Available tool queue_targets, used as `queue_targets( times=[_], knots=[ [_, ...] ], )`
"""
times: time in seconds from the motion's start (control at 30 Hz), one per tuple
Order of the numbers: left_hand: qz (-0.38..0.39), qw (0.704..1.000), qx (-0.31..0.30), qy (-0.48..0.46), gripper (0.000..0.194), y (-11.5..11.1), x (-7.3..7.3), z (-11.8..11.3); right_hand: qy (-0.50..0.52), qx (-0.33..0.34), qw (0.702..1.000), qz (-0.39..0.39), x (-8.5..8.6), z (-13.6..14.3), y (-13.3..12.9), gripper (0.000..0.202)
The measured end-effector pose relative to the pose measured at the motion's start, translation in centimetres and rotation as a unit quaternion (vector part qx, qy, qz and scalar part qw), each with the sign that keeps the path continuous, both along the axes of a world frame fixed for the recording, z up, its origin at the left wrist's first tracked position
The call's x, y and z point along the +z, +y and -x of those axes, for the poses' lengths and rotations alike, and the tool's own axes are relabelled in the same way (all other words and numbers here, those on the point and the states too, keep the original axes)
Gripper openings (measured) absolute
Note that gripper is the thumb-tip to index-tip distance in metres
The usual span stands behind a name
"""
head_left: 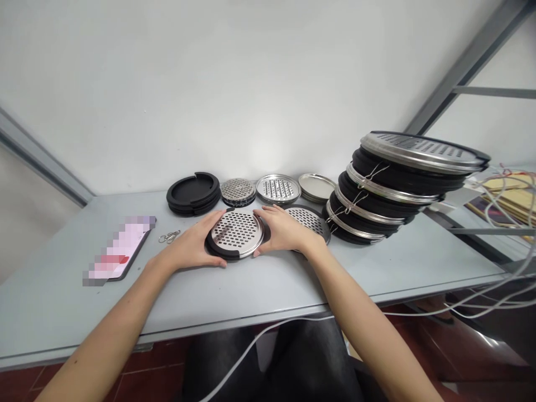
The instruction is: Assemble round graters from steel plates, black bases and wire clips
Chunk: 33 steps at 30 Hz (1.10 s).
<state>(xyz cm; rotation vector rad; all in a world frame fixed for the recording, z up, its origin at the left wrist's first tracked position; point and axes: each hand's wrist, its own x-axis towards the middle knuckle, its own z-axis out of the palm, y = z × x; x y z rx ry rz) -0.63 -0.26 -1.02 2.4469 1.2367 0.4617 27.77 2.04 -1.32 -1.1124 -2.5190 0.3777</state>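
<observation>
A round metal grater disc (238, 230) with a black holder around its left edge lies on the table in front of me. My left hand (190, 243) wraps the black side, thumb at the front and fingers at the back. From the opposite side, my right hand (285, 228) grips the bare metal rim between thumb and fingers. Partly behind that hand lies another perforated disc (309, 218) in a black holder. Farther back are a stack of black holders (193, 192), fine grater discs (238, 190), coarser grater discs (278, 188) and shallow plain metal discs (317, 186).
On the right, a tall, leaning stack of grater sets (377, 192) has wire clips down its side. A phone (128, 245) and small metal clips (169, 237) lie at left on the grey table (247, 296). White cables (473, 304) hang by the right front edge.
</observation>
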Motion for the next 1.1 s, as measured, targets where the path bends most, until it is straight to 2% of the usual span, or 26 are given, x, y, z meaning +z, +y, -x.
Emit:
queue_targets(
  times=[0.17, 0.37, 0.47, 0.7, 1.1],
  knots=[
    [0.014, 1.000, 0.008, 0.006, 0.118, 0.14, 0.66, 0.78, -0.014, -0.018, 1.000, 0.015, -0.14, -0.35, 0.14, 0.105],
    [0.021, 1.000, 0.005, 0.004, 0.116, 0.17, 0.86, 0.82, -0.019, 0.004, 1.000, 0.011, 0.52, -0.29, -0.19, 0.084],
    [0.020, 1.000, 0.013, 0.009, 0.113, 0.19, 0.68, 0.83, -0.021, 0.005, 1.000, 0.009, 0.65, -0.02, -0.37, 0.080],
    [0.028, 0.999, 0.027, 0.019, 0.104, 0.09, 0.62, 0.85, -0.021, 0.004, 1.000, 0.015, 0.38, -0.02, -0.50, 0.087],
    [0.029, 0.998, 0.040, 0.034, 0.104, 0.31, 0.20, 1.16, -0.019, 0.001, 0.999, 0.026, 0.22, -0.02, -0.47, 0.087]
  ],
)
